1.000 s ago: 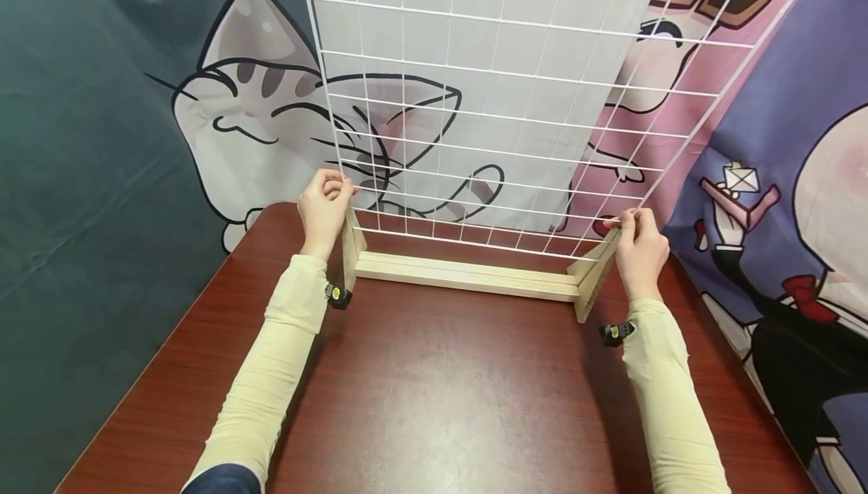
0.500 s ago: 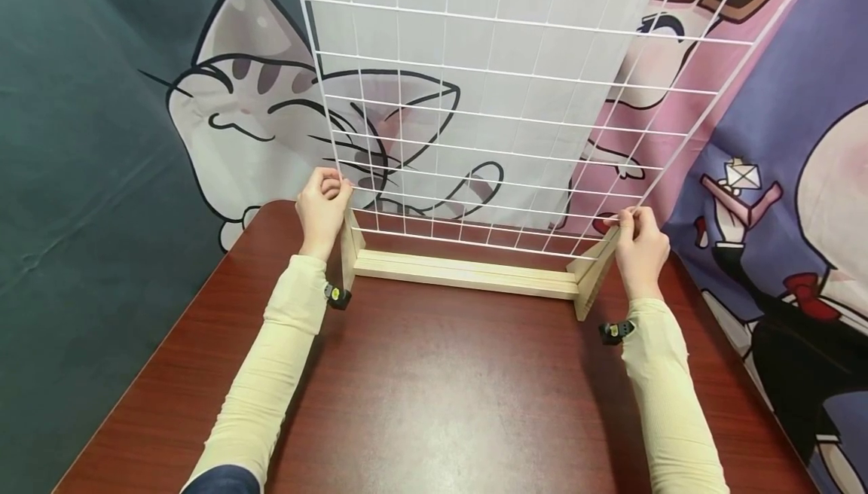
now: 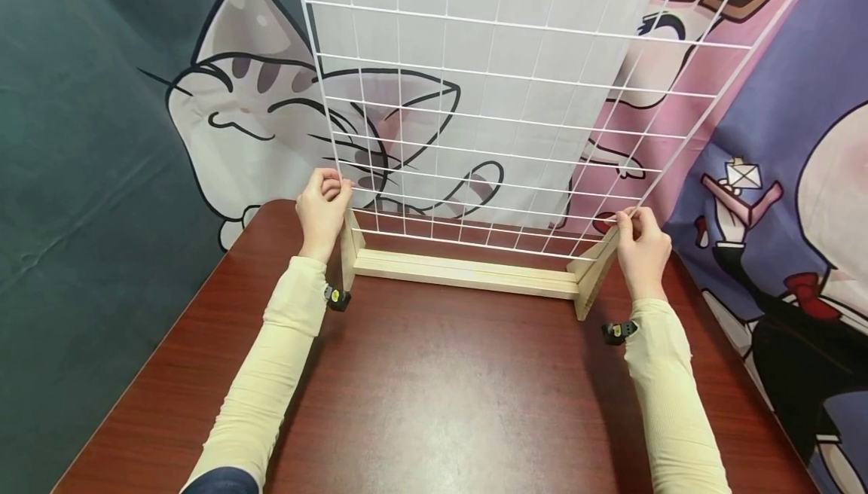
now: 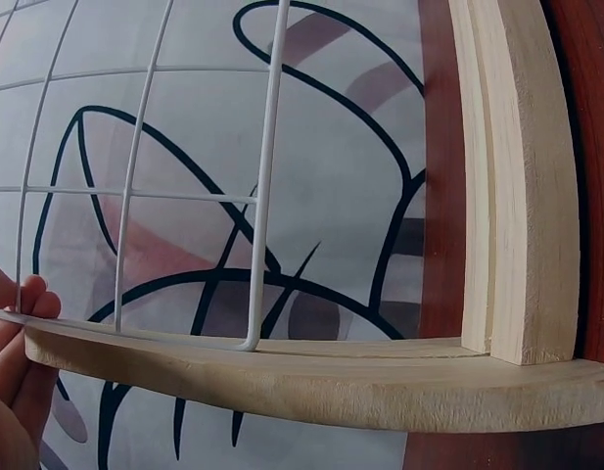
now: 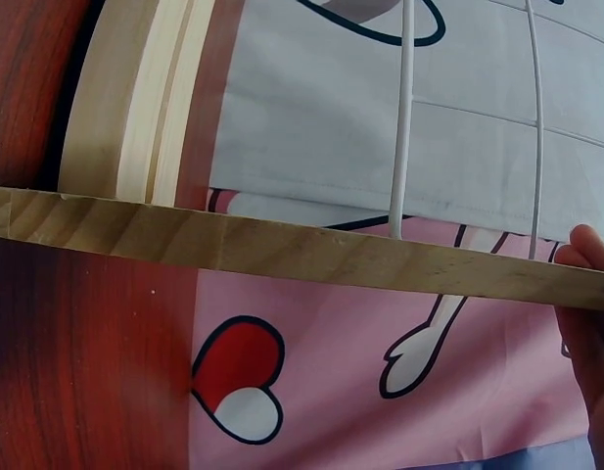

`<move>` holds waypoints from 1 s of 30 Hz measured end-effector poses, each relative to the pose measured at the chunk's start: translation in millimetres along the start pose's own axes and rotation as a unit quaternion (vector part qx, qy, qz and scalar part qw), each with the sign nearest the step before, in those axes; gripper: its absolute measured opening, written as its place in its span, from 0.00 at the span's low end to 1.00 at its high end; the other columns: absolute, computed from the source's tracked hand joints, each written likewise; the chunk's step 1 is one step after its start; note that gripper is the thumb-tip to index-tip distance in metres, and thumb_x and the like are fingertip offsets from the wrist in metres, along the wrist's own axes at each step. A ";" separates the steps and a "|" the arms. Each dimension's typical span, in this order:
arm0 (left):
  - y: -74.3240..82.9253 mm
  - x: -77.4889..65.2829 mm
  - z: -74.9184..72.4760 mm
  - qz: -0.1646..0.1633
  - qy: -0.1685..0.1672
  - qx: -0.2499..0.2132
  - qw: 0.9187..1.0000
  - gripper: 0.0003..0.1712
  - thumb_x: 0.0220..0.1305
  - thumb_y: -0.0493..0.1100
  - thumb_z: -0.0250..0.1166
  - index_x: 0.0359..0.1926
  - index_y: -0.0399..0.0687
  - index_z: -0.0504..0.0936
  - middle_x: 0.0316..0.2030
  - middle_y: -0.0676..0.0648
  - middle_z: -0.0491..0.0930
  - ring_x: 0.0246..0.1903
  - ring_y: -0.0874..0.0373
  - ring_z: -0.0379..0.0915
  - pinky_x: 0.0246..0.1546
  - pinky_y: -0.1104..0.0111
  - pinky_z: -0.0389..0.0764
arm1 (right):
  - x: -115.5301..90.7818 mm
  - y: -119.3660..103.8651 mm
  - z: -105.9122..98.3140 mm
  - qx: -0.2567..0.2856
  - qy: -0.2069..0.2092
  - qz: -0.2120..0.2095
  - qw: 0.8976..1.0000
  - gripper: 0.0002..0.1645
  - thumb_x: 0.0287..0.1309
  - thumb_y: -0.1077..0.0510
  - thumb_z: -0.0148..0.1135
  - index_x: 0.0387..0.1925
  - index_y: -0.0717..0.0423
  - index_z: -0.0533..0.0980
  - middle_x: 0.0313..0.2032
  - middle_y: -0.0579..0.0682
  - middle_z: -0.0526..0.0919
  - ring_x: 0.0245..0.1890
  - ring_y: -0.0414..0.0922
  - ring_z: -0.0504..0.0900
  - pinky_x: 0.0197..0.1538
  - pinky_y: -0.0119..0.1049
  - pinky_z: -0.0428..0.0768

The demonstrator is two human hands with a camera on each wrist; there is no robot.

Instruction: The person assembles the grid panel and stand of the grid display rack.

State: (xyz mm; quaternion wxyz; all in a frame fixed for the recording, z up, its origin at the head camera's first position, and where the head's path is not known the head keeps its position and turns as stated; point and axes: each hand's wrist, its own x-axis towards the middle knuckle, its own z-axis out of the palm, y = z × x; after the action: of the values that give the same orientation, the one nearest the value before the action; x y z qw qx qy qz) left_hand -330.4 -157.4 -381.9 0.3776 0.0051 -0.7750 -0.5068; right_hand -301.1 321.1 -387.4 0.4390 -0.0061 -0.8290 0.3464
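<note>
A white wire grid panel (image 4: 269, 127) stands nearly upright between the two side boards of a pale wooden stand. My left hand (image 3: 322, 214) pinches the grid's left edge wire just above the left side board (image 4: 380, 390). On the other side my right hand (image 3: 643, 249) pinches the right edge wire at the tip of the right side board (image 5: 311, 258). The grid's bottom wire is apart from the grooved wooden crossbar (image 3: 464, 274), with a gap visible in both wrist views. The grid's top lies outside the head view.
The stand rests on a reddish-brown table (image 3: 434, 381), toward its far edge. Behind it hangs a cloth backdrop (image 3: 88, 178) with cartoon figures, including a cat. A small black camera (image 3: 337, 297) sits at the left wrist and another black camera (image 3: 615, 333) at the right.
Very little differs. The grid's upper wires appear slightly lower in the head view than half a second ago. Both hands keep their grip, and the stand stays where it was.
</note>
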 end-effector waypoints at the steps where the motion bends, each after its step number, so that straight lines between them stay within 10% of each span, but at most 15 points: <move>1: 0.2 0.1 0.1 0.001 -0.001 -0.002 1.000 0.09 0.61 0.40 0.64 0.41 0.39 0.79 0.34 0.43 0.88 0.28 0.90 0.71 0.44 0.79 0.79 | 0.2 0.2 0.0 0.003 -0.001 -0.002 1.000 0.12 0.64 0.57 0.60 0.37 0.66 0.76 0.32 0.63 0.87 0.25 0.10 0.62 0.35 0.31 0.65; 8: 0.5 -0.5 0.2 0.009 0.000 -0.003 1.000 0.10 0.63 0.41 0.64 0.41 0.38 0.79 0.35 0.43 0.88 0.31 0.81 0.78 0.38 0.87 0.77 | 0.3 1.0 -0.4 0.018 -0.008 -0.008 1.000 0.12 0.62 0.58 0.62 0.37 0.66 0.76 0.34 0.64 0.87 0.23 0.11 0.62 0.32 0.23 0.59; 15: 2.4 -3.8 0.7 0.014 -0.006 0.022 1.000 0.10 0.64 0.39 0.64 0.42 0.38 0.78 0.37 0.42 0.88 0.38 0.51 0.87 0.45 0.70 0.82 | -4.7 1.8 -2.3 0.028 -0.016 0.000 0.999 0.11 0.60 0.61 0.64 0.37 0.66 0.76 0.37 0.65 0.87 0.29 0.06 0.66 0.34 0.16 0.58; 30: -0.3 -4.8 0.2 0.023 -0.007 0.010 1.000 0.12 0.61 0.34 0.65 0.45 0.34 0.77 0.39 0.39 0.87 0.42 0.49 0.86 0.49 0.66 0.82 | -3.0 -1.4 0.0 0.017 -0.019 -0.001 1.000 0.09 0.59 0.62 0.64 0.37 0.66 0.75 0.35 0.63 0.87 0.26 0.09 0.65 0.33 0.17 0.58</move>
State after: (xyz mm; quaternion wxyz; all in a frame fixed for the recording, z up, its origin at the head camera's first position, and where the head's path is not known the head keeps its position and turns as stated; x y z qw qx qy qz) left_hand -327.2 -155.5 -384.9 0.3836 -0.0132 -0.7825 -0.4903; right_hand -298.9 319.1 -388.8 0.4237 0.0085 -0.8312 0.3598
